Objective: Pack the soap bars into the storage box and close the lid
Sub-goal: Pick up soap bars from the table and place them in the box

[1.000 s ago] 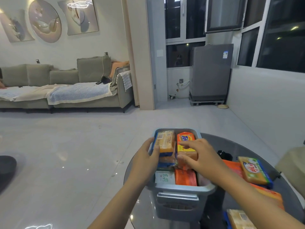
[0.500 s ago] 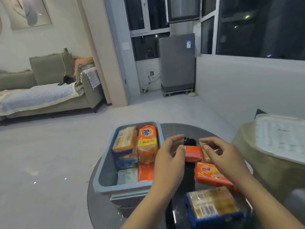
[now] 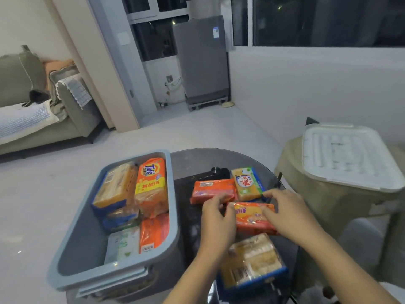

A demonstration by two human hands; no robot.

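Both bare forearms reach forward from the bottom edge, the left hand (image 3: 215,218) and the right hand (image 3: 289,212) close together with their backs turned up toward the camera. The left hand's fingers (image 3: 211,201) are curled, thumb tip close to the fingertips, and seem to pinch the near left end of an orange soap pack (image 3: 252,218), though blur hides the contact. The right hand's fingers (image 3: 271,194) arch over the pack's far right end, its thumb lying along the top face.

sofa (image 3: 32,119) cropped left, soap labels blurred
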